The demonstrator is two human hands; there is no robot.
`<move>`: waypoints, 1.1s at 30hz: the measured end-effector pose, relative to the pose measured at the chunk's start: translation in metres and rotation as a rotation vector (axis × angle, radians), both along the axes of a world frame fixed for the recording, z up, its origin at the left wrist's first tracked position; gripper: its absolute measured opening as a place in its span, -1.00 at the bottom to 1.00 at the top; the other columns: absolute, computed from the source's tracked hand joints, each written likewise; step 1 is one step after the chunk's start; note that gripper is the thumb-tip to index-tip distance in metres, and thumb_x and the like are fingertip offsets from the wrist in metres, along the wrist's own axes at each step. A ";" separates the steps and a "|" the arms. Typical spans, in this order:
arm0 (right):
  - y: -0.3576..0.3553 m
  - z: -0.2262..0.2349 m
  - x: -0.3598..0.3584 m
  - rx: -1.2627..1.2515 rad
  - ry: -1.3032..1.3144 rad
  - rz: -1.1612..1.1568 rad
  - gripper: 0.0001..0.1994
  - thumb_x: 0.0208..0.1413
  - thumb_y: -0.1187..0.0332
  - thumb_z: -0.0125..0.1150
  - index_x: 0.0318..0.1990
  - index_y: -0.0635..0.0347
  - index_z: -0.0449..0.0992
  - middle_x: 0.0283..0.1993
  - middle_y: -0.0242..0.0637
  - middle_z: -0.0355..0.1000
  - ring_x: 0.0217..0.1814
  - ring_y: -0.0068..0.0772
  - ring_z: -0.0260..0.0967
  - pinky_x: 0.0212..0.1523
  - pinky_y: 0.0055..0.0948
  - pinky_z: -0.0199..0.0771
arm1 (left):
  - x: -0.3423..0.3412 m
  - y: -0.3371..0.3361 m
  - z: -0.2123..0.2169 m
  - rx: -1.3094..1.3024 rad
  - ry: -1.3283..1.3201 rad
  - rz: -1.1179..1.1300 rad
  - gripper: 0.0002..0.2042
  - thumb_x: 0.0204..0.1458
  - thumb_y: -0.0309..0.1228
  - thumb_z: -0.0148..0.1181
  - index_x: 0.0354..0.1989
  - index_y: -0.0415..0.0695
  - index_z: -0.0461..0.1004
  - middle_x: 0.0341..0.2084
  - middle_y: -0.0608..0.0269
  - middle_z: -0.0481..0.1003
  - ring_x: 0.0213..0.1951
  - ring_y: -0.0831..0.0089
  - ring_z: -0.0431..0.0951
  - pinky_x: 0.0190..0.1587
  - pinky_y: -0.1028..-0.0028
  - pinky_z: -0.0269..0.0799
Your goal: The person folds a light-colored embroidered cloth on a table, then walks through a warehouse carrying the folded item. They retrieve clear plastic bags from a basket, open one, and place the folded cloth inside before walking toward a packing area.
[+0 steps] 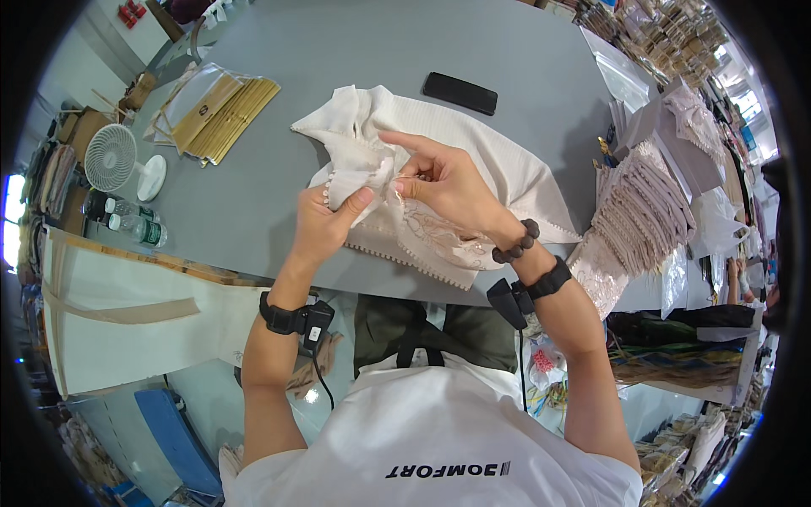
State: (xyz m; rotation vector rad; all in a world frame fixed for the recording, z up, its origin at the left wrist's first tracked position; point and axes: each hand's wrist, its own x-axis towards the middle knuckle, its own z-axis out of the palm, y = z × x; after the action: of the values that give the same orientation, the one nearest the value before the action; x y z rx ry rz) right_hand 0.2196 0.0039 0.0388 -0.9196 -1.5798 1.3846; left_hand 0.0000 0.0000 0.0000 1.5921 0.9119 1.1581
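Two bare hands work at a cream cloth point(494, 152), which lies bunched on the grey table point(338, 46) at 12 o'clock from the wearer's body, near the table's close edge. The left hand point(323, 226), at the cloth's 8 o'clock side, pinches a gathered fold between thumb and fingers. The right hand point(456, 184), over the middle of the cloth, has its thumb pressed toward bent fingers on the same bunched part, while its index finger stretches out toward 10 o'clock; whether that fingertip touches the fabric I cannot tell. A small bobbled trim point(414, 265) edges the cloth at its 6 o'clock side, beside a patterned, lace-like section. From the hands, a black phone point(460, 93) lies at 1 o'clock, just beyond the cloth, and gold packets point(226, 118) fan out at 10 o'clock. A white fan point(114, 159) stands at 9 o'clock, with clear bottles point(139, 230) nearer the edge below it. At 3 o'clock sits a stack of folded beige fabric point(644, 211).
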 end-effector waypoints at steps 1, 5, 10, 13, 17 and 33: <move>-0.001 0.002 0.001 -0.014 -0.013 -0.021 -0.65 0.12 0.51 0.28 0.09 0.18 0.51 -0.32 -0.43 0.53 -0.30 -0.71 0.34 -0.24 -0.60 0.40 | 0.002 0.000 -0.001 0.013 0.004 -0.015 -0.73 0.18 -0.27 0.22 -0.16 -0.25 0.62 -0.41 0.43 0.57 -0.37 0.70 0.44 -0.33 0.61 0.35; -0.008 0.003 0.006 0.046 -0.115 -0.216 -0.80 0.07 0.57 0.28 -0.14 0.18 0.66 -0.33 -0.42 0.53 -0.35 -0.67 0.34 -0.32 -0.55 0.40 | 0.004 -0.001 -0.007 -0.018 0.008 0.036 -0.73 0.21 -0.27 0.17 -0.20 -0.27 0.60 -0.48 0.47 0.52 -0.42 0.72 0.39 -0.39 0.64 0.29; -0.018 0.002 0.012 0.499 -0.212 -0.294 -0.78 0.00 0.62 0.29 -0.21 0.11 0.67 -0.21 -0.35 0.55 -0.33 -0.60 0.40 -0.30 -0.57 0.44 | 0.003 0.002 -0.007 0.113 0.079 0.159 -0.73 0.26 -0.27 0.10 -0.21 -0.26 0.55 -0.47 0.50 0.48 -0.42 0.73 0.34 -0.39 0.65 0.25; -0.020 0.002 0.016 0.480 -0.127 -0.343 -0.79 0.01 0.62 0.27 -0.21 0.14 0.65 -0.18 -0.35 0.57 -0.31 -0.63 0.41 -0.29 -0.61 0.44 | 0.007 0.003 -0.004 0.041 -0.046 0.149 -0.74 0.27 -0.29 0.08 -0.17 -0.26 0.54 -0.43 0.49 0.48 -0.40 0.73 0.34 -0.37 0.66 0.25; -0.022 0.006 0.019 0.180 -0.097 -0.329 -0.84 0.07 0.60 0.25 -0.19 0.22 0.63 -0.20 -0.38 0.57 -0.29 -0.70 0.39 -0.28 -0.65 0.41 | 0.012 0.002 0.001 -0.045 -0.375 0.136 -0.75 0.28 -0.32 0.06 -0.13 -0.26 0.54 -0.43 0.49 0.48 -0.39 0.74 0.32 -0.35 0.66 0.25; -0.006 0.005 0.015 0.047 -0.137 0.094 -0.61 0.08 0.44 0.34 0.10 0.11 0.55 -0.51 -0.46 0.42 -0.46 -0.70 0.21 -0.37 -0.61 0.29 | 0.011 -0.015 0.015 0.238 0.403 -0.126 -0.64 0.06 -0.64 0.04 0.06 -0.24 0.49 -0.28 -0.09 0.60 -0.40 0.29 0.61 -0.30 0.47 0.47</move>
State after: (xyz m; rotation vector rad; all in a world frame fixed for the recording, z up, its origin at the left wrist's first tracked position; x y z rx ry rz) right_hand 0.2345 -0.0021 0.0436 -0.9389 -1.7713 1.3673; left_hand 0.0105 -0.0154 0.0152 2.0963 0.9350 0.8965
